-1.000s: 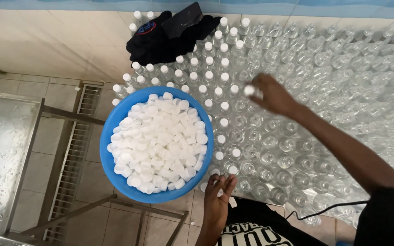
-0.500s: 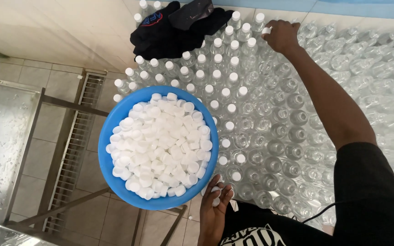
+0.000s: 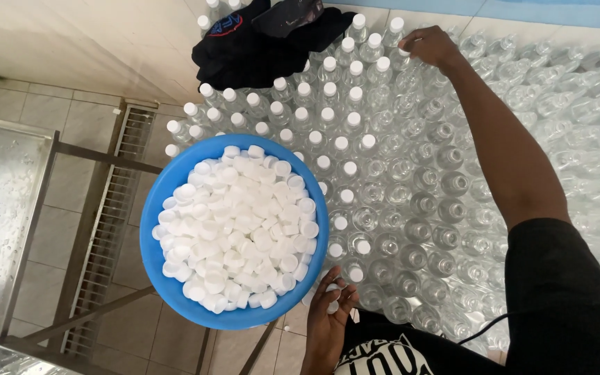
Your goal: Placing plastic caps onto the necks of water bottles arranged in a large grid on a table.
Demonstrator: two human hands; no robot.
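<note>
Caps [image 3: 239,229] fill basin beside left hand [image 3: 328,312] — clutching several — right hand [image 3: 430,47] pinches bottle [image 3: 404,52].

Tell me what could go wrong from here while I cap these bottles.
The right hand stretches far across open clear plastic bottles; the forearm could topple some. The round blue plastic basin, heaped with white caps, seems to overhang the floor and might tip. Caps in the left hand could slip out.
</note>
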